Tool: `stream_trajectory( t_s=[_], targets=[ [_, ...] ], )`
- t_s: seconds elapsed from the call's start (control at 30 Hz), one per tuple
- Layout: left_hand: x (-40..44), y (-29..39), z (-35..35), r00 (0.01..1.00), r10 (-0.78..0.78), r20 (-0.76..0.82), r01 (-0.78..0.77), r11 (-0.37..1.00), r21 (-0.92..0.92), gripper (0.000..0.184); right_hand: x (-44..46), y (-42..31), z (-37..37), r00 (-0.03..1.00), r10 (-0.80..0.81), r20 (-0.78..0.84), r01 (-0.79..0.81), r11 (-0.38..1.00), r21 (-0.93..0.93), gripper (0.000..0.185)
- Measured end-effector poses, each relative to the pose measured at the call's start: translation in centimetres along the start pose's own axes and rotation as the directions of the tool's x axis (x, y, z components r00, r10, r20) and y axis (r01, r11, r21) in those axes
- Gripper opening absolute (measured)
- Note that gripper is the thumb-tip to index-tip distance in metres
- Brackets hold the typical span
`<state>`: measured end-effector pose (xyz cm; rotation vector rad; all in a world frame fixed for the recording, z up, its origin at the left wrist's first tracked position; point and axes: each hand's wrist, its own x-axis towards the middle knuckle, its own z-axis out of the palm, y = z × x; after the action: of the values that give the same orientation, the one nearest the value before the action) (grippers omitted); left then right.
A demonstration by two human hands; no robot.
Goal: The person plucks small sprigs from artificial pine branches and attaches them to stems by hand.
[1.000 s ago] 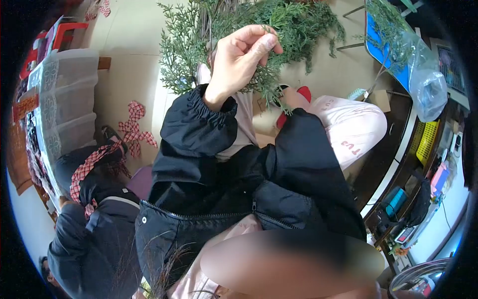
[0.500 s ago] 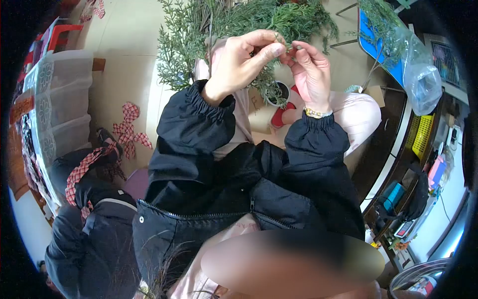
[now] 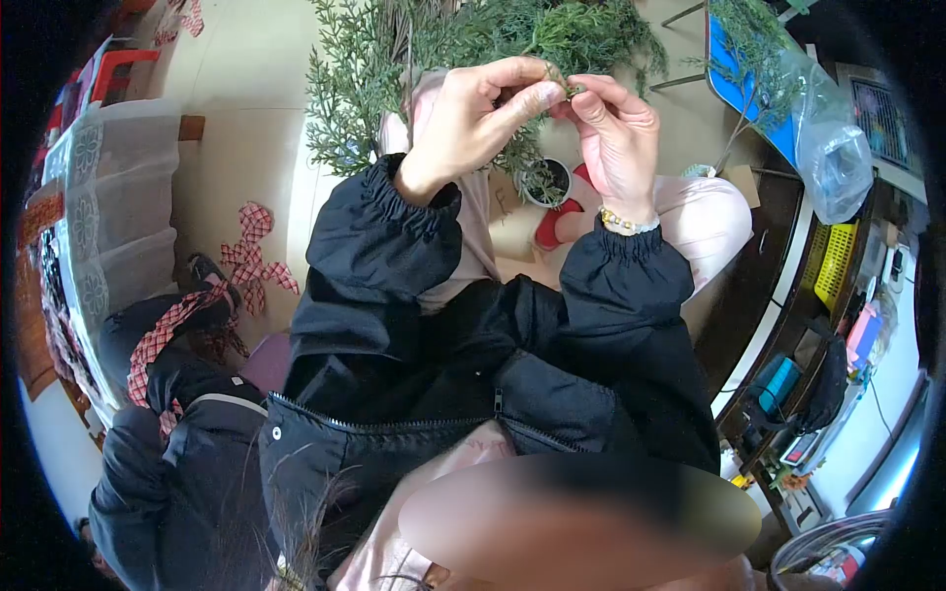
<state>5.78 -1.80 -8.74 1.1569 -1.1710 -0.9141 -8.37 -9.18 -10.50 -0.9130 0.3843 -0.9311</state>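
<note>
Both hands meet above my lap, fingertips together. My left hand (image 3: 478, 123) is closed in a pinch on the end of a green sprig (image 3: 574, 90). From the other side my right hand (image 3: 616, 138), with a beaded bracelet at its wrist, pinches at the same small sprig. Part of the sprig is hidden by the fingers. Behind and beneath the hands lies a large heap of green branches (image 3: 581, 39), with a leafy branch (image 3: 345, 89) standing left of my left hand. A round pot (image 3: 548, 183) with a dark inside sits below the hands.
At the left, a person in dark clothes (image 3: 187, 492) sits near a lace-covered table (image 3: 128, 207). Red checked fabric (image 3: 254, 258) lies on the floor. A blue board (image 3: 746, 91), a clear plastic bag (image 3: 833, 163) and a yellow basket (image 3: 836, 266) are at the right.
My right hand has come up from low near the pot to meet my left hand at the sprig. The view has shifted slightly, and the pot shows now.
</note>
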Motion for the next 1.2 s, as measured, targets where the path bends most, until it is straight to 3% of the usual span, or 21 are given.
stream_trajectory(
  t_s=[0.37, 0.57, 0.67, 0.77, 0.97, 1.2],
  targets=[
    [0.0, -0.5, 0.0, 0.998, 0.053, -0.016, -0.053, 0.999, -0.004, 0.021, 0.3, -0.1, 0.1, 0.999, -0.029, 0.033, 0.030, 0.999, -0.041, 0.014],
    [-0.1, 0.1, -0.1, 1.000, -0.019, -0.013, 0.019, 0.999, 0.037, 0.018, 0.3, -0.6, 0.2, 0.997, -0.044, 0.067, 0.050, 0.994, -0.098, 0.014],
    [0.0, -0.2, 0.0, 1.000, 0.026, -0.007, -0.026, 1.000, 0.004, 0.017, 0.0, -1.2, 0.6, 0.996, -0.077, 0.034, 0.083, 0.952, -0.294, 0.014],
    [0.0, -0.2, 0.1, 0.999, 0.039, -0.017, -0.038, 0.995, 0.096, 0.018, -0.1, -1.9, 1.0, 0.994, -0.103, 0.038, 0.109, 0.892, -0.438, 0.012],
    [-0.2, -0.3, 0.2, 0.999, 0.031, -0.042, -0.026, 0.994, 0.109, 0.020, -0.2, -2.2, 1.2, 0.994, -0.097, 0.043, 0.105, 0.836, -0.538, 0.011],
    [-0.4, -0.3, -0.1, 0.996, 0.061, -0.066, -0.044, 0.973, 0.228, 0.022, -0.1, -2.2, 1.5, 0.997, -0.052, 0.064, 0.076, 0.882, -0.464, 0.011]
  ],
)
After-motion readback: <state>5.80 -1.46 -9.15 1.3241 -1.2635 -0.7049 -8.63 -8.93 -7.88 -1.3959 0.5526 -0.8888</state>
